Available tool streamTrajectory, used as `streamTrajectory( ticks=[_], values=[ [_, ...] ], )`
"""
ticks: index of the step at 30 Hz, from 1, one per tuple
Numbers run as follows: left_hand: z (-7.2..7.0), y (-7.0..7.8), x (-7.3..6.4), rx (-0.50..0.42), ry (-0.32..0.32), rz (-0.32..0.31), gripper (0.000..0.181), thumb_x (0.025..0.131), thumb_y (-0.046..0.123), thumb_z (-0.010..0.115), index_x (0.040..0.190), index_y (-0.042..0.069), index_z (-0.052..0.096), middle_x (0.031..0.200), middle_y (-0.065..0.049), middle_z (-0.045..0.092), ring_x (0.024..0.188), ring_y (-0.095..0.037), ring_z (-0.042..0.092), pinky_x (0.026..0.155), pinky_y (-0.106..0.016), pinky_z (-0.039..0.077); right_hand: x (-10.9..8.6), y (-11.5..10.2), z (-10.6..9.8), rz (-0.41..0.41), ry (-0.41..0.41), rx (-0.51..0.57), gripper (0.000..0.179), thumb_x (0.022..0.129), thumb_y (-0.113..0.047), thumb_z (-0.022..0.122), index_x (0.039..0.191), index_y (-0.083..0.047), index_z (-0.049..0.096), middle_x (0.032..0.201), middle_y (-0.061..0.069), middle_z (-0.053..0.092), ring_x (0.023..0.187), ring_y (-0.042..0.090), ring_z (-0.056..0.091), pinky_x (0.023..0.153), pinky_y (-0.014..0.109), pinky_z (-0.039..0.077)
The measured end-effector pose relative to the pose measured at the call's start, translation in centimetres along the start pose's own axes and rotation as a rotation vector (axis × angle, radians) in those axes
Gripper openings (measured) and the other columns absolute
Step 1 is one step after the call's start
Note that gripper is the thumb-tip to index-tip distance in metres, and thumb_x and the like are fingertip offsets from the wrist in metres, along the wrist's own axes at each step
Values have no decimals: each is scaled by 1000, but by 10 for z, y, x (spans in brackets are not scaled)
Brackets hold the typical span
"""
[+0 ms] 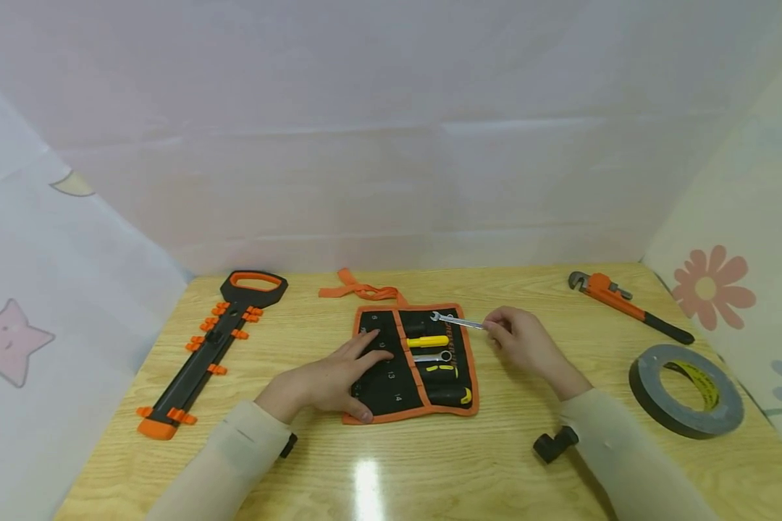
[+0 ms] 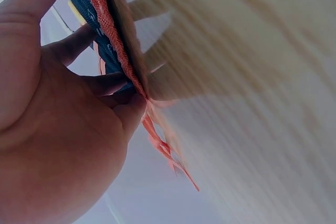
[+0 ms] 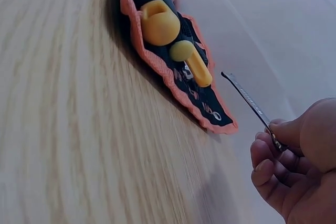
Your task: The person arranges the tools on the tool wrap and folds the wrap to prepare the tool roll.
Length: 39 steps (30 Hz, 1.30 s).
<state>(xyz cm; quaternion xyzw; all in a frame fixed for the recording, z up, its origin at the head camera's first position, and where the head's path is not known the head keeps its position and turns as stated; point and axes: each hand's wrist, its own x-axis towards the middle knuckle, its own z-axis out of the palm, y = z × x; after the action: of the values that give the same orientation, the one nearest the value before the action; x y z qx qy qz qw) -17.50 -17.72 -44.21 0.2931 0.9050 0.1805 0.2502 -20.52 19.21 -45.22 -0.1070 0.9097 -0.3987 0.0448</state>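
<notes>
A black tool pouch (image 1: 381, 391) with orange edging lies flat on the table. My left hand (image 1: 329, 376) rests on its left half with fingers spread. In the left wrist view, that hand (image 2: 68, 114) lies along the pouch's orange edge (image 2: 118, 45). My right hand (image 1: 524, 340) pinches a small silver combination wrench (image 1: 459, 321), its open end over the pouch's upper right part. The right wrist view shows the wrench (image 3: 247, 98) between thumb and fingers, apart from the pouch. In the pockets sit a yellow handle (image 1: 428, 341), a ring-ended wrench (image 1: 435, 357) and black-and-yellow handles (image 1: 448, 396).
On the left lies a black rack (image 1: 192, 376) with orange clips and a handle. An orange pipe wrench (image 1: 615, 297) lies at the back right, with a roll of grey tape (image 1: 658, 405) in front of it. The pouch's orange ties (image 1: 365, 289) trail behind it.
</notes>
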Motion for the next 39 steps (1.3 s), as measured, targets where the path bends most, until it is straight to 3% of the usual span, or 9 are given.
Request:
streamTrajectory(
  ticks=[14,20,39],
  values=[
    [-1,2,-1,-2,-2,3,101,87,40,91,170,29,34,184,-11,-3,170,-40,2,130,-63,31,28,-14,22,-2,-56,-6,22,114,-15,55,116,1,71,88,12,71,73,18,61,70,34,51],
    [0,2,-1,-1,-3,2,102,87,39,91,170,28,34,184,-11,-3,170,-41,3,130,-63,31,39,-18,31,-11,-58,-66,22,113,-19,59,115,-2,73,92,8,72,75,17,61,70,33,52],
    [-1,2,-1,-10,-1,12,102,86,40,92,169,26,35,184,-13,-2,169,-42,4,129,-66,31,56,-28,45,-34,-43,-111,23,111,-22,64,118,-4,76,103,9,75,82,18,63,75,36,56]
  ],
)
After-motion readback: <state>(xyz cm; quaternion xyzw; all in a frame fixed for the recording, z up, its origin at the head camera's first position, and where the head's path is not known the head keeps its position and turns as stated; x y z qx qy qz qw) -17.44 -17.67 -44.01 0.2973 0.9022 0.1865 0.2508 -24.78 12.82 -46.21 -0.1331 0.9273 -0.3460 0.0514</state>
